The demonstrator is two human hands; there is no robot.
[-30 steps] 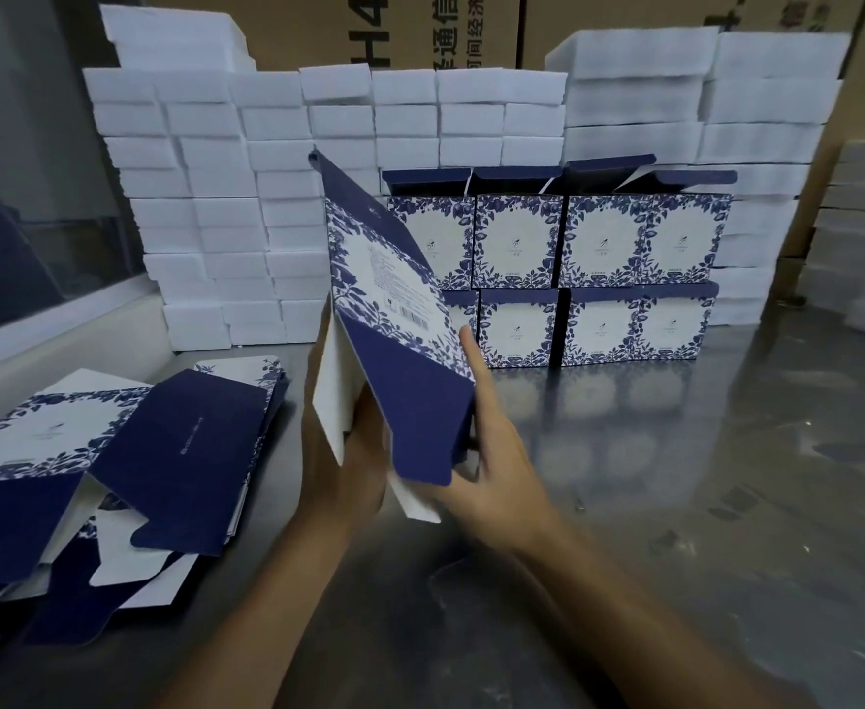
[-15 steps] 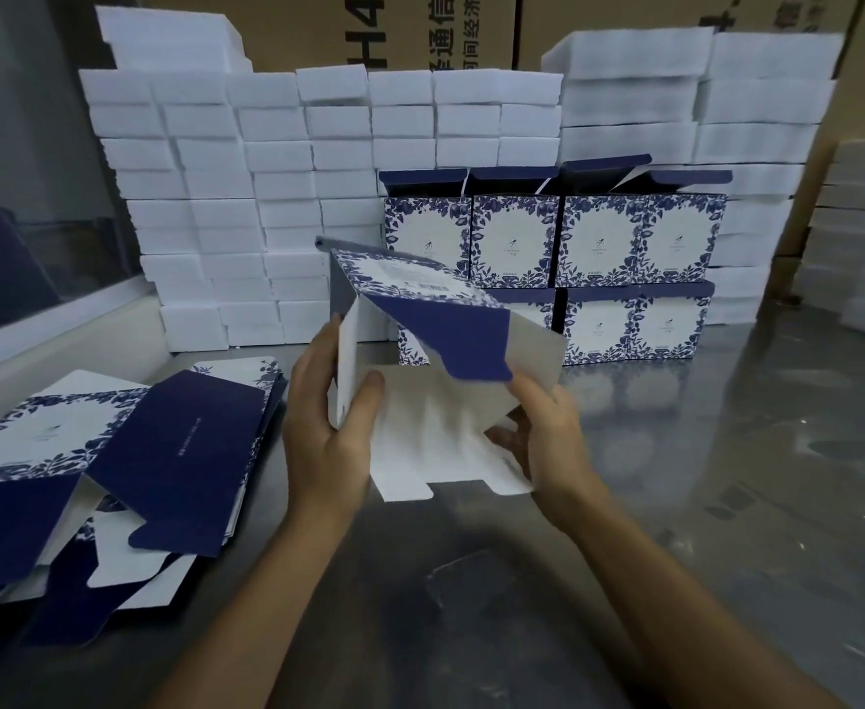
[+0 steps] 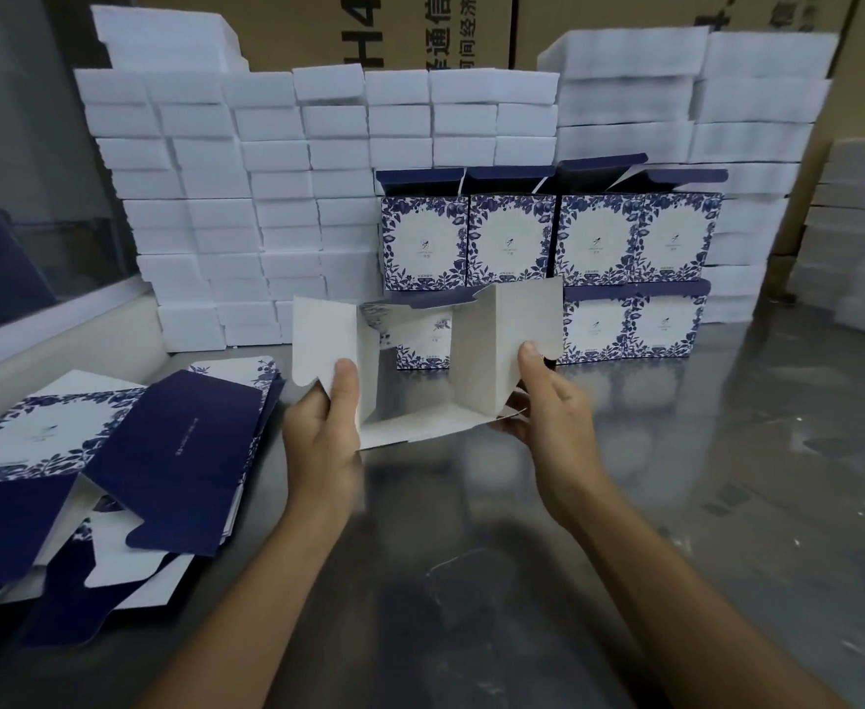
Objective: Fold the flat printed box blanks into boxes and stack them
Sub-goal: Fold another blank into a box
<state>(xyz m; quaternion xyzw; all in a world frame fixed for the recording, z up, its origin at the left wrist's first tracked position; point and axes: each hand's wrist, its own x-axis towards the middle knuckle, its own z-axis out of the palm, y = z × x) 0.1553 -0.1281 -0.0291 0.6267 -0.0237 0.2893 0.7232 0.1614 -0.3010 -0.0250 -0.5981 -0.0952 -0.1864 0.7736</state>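
Matt cardboard box (image 3: 420, 371), glossy metal table (image 3: 727, 478)

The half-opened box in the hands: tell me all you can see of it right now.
The half-opened box is thin white card inside, with blue floral print showing on its far wall. It is opened into a square tube, its open end facing the camera, with the stacked boxes visible through it. Unfolded flaps stick out at left and right. It is held above the metal table. The left hand pinches the left wall and flap; the right hand grips the right wall, thumb on top.

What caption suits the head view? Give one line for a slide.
Both hands hold a half-opened box blank above the table, finished boxes stacked behind.
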